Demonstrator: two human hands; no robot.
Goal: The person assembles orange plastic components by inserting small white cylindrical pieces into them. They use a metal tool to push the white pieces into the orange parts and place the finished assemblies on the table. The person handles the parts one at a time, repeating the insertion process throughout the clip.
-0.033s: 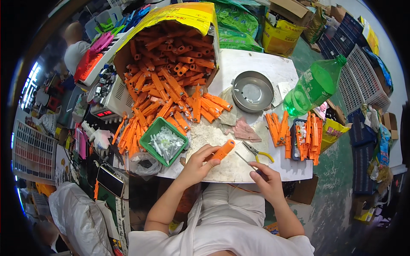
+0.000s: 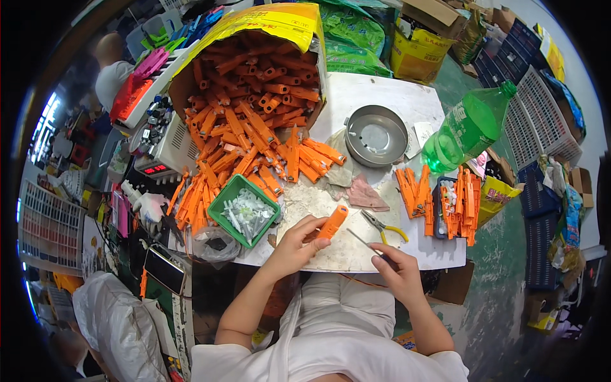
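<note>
Left hand (image 2: pixel 295 248): one, pinching one long orange plastic casing (image 2: pixel 333 224), tilted
Right hand (image 2: pixel 401 268): one, pinching one thin dark-handled metal tool (image 2: pixel 364 242), tip near the casing
Yellow-handled metal pliers (image 2: pixel 384 228): one pair, just beyond the right grip
Green rectangular plastic tray (image 2: pixel 228 232): one, left of the left grip, holding small translucent plastic pieces (image 2: pixel 247 213), too many to count
Round grey metal bowl (image 2: pixel 383 130): one, well beyond both grips

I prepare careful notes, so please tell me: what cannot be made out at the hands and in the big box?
Head view: lower end of the orange piece, covered by the left hand.
Head view: handle of the thin tool, mostly covered by the right hand.
Head view: floor of the big box, buried under heaped orange parts.
</note>
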